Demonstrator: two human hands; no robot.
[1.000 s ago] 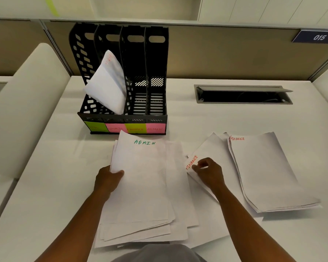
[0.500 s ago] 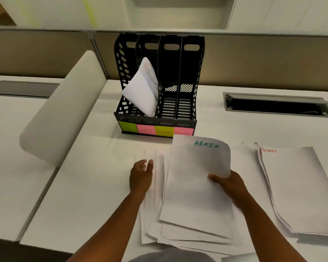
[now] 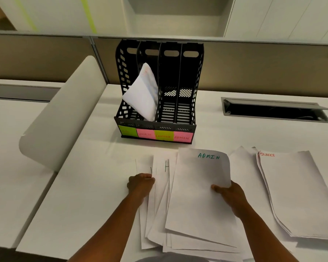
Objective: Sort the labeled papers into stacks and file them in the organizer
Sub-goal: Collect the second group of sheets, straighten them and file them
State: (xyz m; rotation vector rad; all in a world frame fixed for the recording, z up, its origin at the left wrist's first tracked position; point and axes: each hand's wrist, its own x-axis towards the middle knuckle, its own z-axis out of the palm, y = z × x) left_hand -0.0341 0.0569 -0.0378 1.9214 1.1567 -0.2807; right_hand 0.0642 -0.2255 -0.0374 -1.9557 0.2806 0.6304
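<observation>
Gripping the right edge of a white sheet headed "ADMIN" in green ink (image 3: 201, 195), the right hand (image 3: 229, 195) has its thumb on top of the sheet and its fingers tucked underneath. That sheet sits on top of a loose, fanned pile of white papers (image 3: 159, 214) at the near middle of the white worktop (image 3: 87, 186). The left hand (image 3: 140, 184) rests on the left side of this pile with its fingers curled down at the edge of one of the sheets; whether it pinches the sheet or only presses on it cannot be told. To the right, lying apart from the pile, is a neater stack of white papers headed "FINANCE" in red ink (image 3: 295, 193). Beyond the papers, against the beige partition, stands a black plastic four-slot file organizer (image 3: 178, 103), its front bearing green, pink, yellow and pink sticky labels (image 3: 155, 136); the rightmost pink one reads "ADMIN". A bundle of white papers (image 3: 142, 93) leans tilted to the left in the second slot from the left. On the worktop to the right of the organizer is a grey cable hatch with its flap open (image 3: 273, 110).
</observation>
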